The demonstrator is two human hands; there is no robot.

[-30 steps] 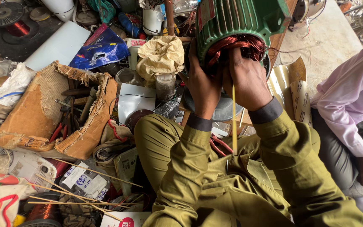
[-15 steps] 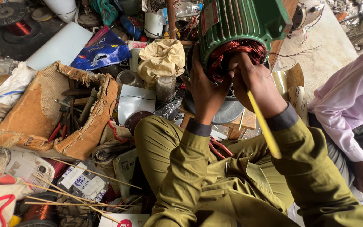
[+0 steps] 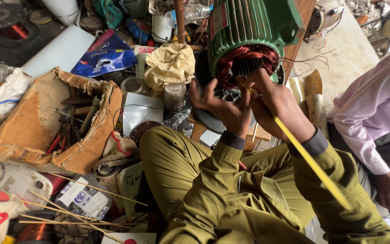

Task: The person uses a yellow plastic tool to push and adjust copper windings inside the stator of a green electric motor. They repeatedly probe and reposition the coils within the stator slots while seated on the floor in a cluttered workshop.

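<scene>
Fingers: rt hand (image 3: 278,106) pinches yellow stick (image 3: 310,160) into motor (image 3: 249,31) windings; lt hand (image 3: 224,108) spread, prob. empty.

Left hand (image 3: 224,108): we hold it raised in front of us, palm turned toward us, fingers spread and slightly curled.
Right hand (image 3: 278,106): we keep it just beside the left, touching at the knuckles, fingers pinched closed at the tips.
Forearms: both reach forward from our lap, olive sleeves down to the wrists, dark cuffs showing.
</scene>
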